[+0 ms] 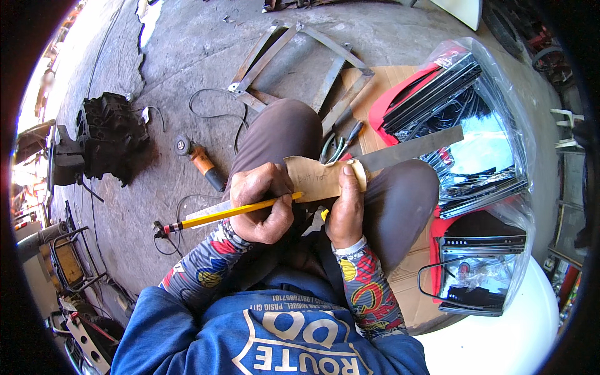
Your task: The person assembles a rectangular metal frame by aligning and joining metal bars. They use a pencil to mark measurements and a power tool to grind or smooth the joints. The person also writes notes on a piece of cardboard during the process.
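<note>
My left hand (262, 203) is closed around a long yellow pencil (240, 209), whose tip meets the lower edge of a torn piece of brown paper (319, 178). Faint handwriting shows on that paper. My right hand (347, 209) pinches the paper's curled right end, thumb on top. Behind the paper a flat grey metal bar (415, 148) slants across my raised knees. A small yellow thing (324, 214) shows beside my right hand; what it is, I cannot make out.
An angle grinder (201, 164) and a dark engine block (112, 137) lie on the concrete floor at left. Ahead is a metal frame (300, 59). Hand tools (340, 147) rest by my knees. Plastic-wrapped black and red parts (431, 94) sit on cardboard (403, 265) at right.
</note>
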`<control>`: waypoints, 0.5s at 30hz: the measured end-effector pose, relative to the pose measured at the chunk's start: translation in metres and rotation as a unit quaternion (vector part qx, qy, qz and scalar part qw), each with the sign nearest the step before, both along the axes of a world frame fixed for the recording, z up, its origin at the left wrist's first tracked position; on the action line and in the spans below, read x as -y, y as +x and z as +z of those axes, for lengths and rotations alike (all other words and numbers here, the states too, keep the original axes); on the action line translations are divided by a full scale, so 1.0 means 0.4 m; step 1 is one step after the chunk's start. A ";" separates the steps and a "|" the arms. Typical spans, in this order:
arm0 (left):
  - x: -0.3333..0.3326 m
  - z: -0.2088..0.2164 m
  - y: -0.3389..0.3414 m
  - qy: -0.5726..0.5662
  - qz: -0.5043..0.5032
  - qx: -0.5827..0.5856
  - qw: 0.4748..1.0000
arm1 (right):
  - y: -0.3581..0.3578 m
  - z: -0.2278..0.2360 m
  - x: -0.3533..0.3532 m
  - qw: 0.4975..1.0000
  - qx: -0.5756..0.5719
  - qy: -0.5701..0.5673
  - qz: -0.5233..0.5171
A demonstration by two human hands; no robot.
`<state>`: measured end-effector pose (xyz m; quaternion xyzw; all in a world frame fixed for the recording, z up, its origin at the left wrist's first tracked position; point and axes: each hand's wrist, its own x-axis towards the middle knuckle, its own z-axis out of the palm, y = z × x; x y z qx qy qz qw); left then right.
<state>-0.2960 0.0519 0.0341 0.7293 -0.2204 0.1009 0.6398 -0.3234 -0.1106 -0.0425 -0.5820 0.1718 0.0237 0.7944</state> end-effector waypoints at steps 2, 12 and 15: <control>0.001 -0.002 -0.001 0.003 0.003 -0.002 1.000 | -0.003 -0.005 0.001 0.999 0.016 -0.025 0.010; 0.004 -0.001 -0.003 0.013 0.012 -0.007 1.000 | -0.010 -0.025 0.010 0.999 0.015 -0.031 0.031; 0.005 -0.002 0.000 0.007 0.004 -0.002 1.000 | -0.013 -0.035 0.012 0.998 0.020 -0.044 0.035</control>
